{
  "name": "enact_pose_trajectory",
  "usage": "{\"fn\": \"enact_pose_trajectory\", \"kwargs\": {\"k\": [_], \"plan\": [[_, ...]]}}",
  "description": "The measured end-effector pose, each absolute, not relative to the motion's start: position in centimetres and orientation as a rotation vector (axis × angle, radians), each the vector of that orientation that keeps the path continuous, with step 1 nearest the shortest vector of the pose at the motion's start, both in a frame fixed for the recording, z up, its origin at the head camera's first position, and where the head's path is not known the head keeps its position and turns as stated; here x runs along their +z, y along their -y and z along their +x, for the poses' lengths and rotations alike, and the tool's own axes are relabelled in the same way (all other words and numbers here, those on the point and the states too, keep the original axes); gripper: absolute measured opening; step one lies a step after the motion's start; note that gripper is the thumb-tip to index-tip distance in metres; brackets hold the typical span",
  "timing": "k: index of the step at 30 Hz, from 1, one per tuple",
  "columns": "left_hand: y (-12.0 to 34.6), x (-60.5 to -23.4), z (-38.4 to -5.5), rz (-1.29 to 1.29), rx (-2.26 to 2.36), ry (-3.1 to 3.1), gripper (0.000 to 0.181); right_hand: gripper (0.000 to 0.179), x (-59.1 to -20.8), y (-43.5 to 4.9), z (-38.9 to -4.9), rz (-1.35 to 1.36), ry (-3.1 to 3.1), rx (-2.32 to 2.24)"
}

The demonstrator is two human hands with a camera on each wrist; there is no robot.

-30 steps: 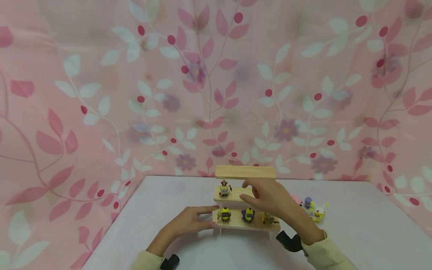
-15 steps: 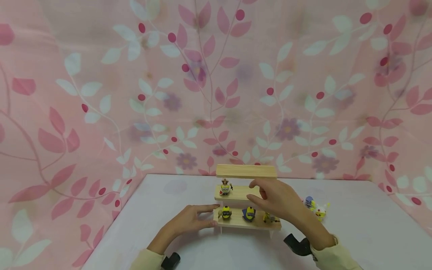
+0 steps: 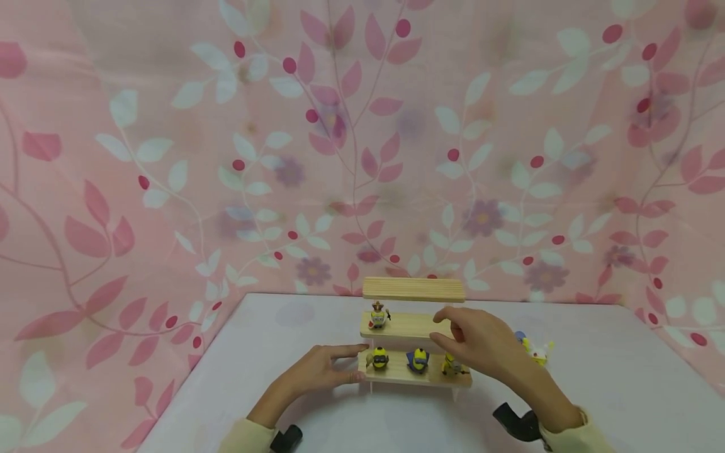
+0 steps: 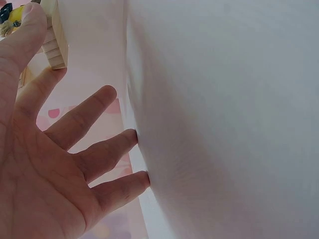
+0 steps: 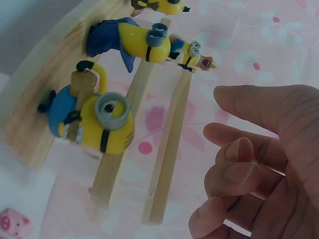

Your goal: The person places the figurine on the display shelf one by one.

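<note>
A three-tier wooden display stand [image 3: 413,289] rests on the table. My left hand [image 3: 320,371] holds the left end of its lowest board [image 4: 56,45], with thumb and index finger at opposite edges. The other left fingers spread toward the tabletop. On that board are a goggled minion figure [image 3: 379,358], a blue-caped one [image 3: 418,360] and a one-eyed one [image 5: 107,122]. A minion figure in a brown hat [image 3: 377,316] occupies the middle board's left end. My right hand [image 3: 481,343] hovers by the stand's right end, fingers loosely bent, nothing between them.
Behind my right hand, a white-and-yellow toy [image 3: 538,352] and a blue toy [image 3: 520,338] stand on the table [image 3: 617,390]. A pink pig toy [image 5: 15,223] shows low in the right wrist view. A pink floral curtain [image 3: 362,138] hangs along the back.
My right hand has drawn away to the right from over the middle board, uncovering more of it and the right-hand figure below. The left hand keeps its place.
</note>
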State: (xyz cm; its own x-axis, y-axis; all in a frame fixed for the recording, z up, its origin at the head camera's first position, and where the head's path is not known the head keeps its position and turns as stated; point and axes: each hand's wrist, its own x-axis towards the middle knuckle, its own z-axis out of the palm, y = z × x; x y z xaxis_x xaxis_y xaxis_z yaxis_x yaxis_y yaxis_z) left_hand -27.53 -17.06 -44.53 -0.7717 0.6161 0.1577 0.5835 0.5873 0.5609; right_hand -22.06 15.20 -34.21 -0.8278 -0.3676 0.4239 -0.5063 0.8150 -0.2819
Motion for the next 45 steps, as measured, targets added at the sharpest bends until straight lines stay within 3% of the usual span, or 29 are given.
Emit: {"fn": "enact_pose_trajectory", "kwargs": {"k": [18, 29, 36, 45], "plan": [[17.2, -44.9, -27.6, 1.026, 0.943, -2.764, 0.065, 0.023, -35.4, -18.9, -21.2, 0.527, 2.702, 0.564], [17.1, -44.5, -27.6, 1.036, 0.929, -2.758, 0.065, 0.006, -36.1, -20.9, -20.6, 0.477, 2.701, 0.55], [17.0, -44.5, -27.6, 1.037, 0.913, -2.781, 0.064, 0.027, -36.6, -22.1, -20.7, 0.415, 2.749, 0.524], [17.0, -44.4, -27.6, 1.021, 0.914, -2.782, 0.066, 0.031, -37.7, -23.4, -21.3, 0.35, 2.86, 0.553]]}}
